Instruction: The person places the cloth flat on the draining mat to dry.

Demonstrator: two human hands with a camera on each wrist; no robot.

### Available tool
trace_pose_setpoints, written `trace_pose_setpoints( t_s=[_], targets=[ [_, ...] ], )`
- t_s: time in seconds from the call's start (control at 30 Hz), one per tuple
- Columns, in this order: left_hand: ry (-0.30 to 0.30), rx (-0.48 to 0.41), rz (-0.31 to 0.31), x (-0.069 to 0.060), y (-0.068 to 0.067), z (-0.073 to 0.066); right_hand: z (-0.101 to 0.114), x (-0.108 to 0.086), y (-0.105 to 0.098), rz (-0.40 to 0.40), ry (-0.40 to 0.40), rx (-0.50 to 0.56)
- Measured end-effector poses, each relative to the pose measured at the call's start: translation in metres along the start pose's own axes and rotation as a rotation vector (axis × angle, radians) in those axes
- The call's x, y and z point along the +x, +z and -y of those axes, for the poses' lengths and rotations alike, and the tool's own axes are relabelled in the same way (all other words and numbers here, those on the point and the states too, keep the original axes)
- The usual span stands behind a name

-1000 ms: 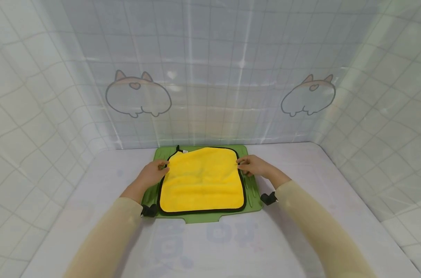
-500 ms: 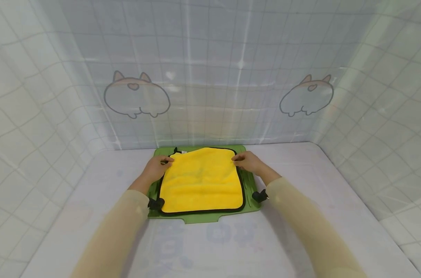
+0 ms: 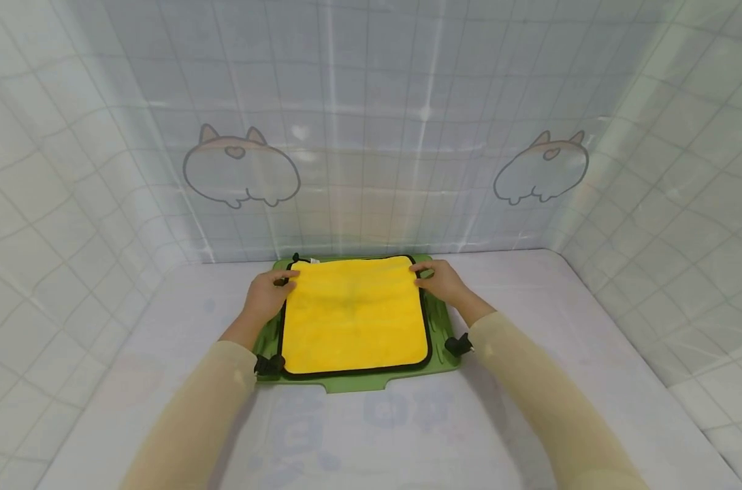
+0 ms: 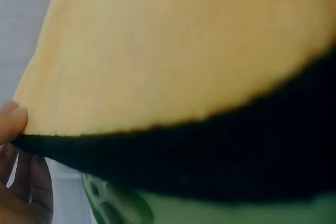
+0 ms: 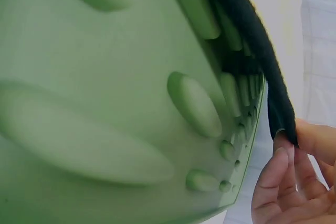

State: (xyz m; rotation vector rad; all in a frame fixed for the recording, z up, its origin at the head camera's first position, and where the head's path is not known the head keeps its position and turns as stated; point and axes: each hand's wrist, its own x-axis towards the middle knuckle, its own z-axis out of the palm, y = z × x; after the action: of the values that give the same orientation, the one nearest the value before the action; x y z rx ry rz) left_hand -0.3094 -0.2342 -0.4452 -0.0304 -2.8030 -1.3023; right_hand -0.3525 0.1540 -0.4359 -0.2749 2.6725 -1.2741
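Note:
A yellow cloth [image 3: 354,316] with a black border lies spread over a green ridged board [image 3: 355,386]. My left hand [image 3: 267,296] pinches the cloth's left edge near its far corner. At the opposite edge, also toward the far side, my right hand [image 3: 441,280] pinches the border between thumb and fingers. In the left wrist view the left fingertips [image 4: 11,121] grip a corner of the cloth, which is held off the board there. The right wrist view has the right fingers [image 5: 302,174] on the black border, with the board's raised oval bumps [image 5: 194,103] beneath.
The board rests on a pale printed table cover [image 3: 371,442]. Behind it rises a gridded curtain [image 3: 371,170] with cartoon animal drawings, and similar sheets stand at both sides. A small black device [image 3: 459,345] sits at each wrist.
Both hands take hold of the cloth's far edge region. The far edge has risen and straightened, the cloth looks smoother, and the left hand has shifted slightly outward since half a second ago.

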Motion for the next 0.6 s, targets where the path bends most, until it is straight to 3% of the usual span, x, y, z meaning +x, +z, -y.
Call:
trace_pose_setpoints(
  t_s=[0.1, 0.4, 0.6],
  targets=[
    [-0.013, 0.017, 0.025, 0.0005, 0.0010, 0.0013, 0.0016, 0.0003, 0.0008, 0.015, 0.000, -0.021],
    [-0.017, 0.190, 0.163, 0.0013, 0.0038, 0.0011, -0.0015, 0.0052, 0.0012, 0.082, 0.019, -0.130],
    [-0.035, 0.226, 0.224, 0.0053, 0.0029, 0.0027, -0.0028, 0.0083, 0.0005, 0.124, 0.026, -0.150]
  ],
)
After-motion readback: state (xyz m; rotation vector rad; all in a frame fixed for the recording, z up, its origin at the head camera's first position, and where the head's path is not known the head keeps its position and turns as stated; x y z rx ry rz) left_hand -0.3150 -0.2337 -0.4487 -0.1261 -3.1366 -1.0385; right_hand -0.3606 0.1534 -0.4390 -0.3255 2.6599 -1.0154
